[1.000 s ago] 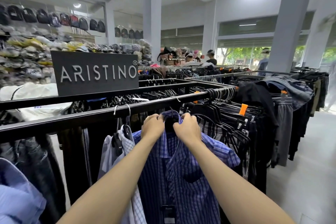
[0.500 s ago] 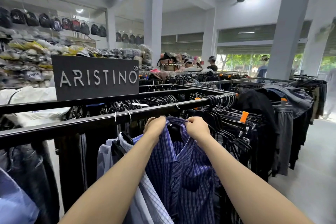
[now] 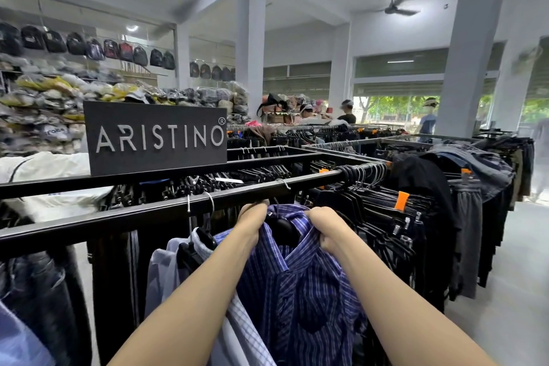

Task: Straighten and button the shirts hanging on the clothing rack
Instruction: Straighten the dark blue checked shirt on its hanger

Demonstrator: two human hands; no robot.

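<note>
The blue-and-white striped cotton shirt (image 3: 300, 300) hung on a black plastic hanger (image 3: 283, 230) from the near rail of the black metal clothing rack (image 3: 124, 218), in the near middle of the scene. It sat just right of a pale checked shirt (image 3: 237, 324) on its own black hanger, and left of a dense row of dark trousers (image 3: 386, 235) clipped on hangers with orange size tabs.

Both hands were up at the collar. The left hand (image 3: 252, 221) had its fingers curled over the left side of the collar, close under the rail, and the right hand (image 3: 323, 227) was bunched in a tight fist on the right collar edge, knuckles toward the camera. The grip looked chosen to pull the two collar halves toward the hanger neck, so that the shirt would sit square on the hanger shoulders before any buttoning. The collar stood open in a V below the hanger, which suggested the top button was not yet fastened; the placket lower down was too blurred to judge.

The shirt body hung slightly twisted, its front turned to the right, probably because the neighbouring garments crowded it.

A dark grey rectangular sign reading ARISTINO (image 3: 156, 135) stood on the far rail to the left, and stacked bagged goods (image 3: 41, 104) filled the far left wall.
</note>
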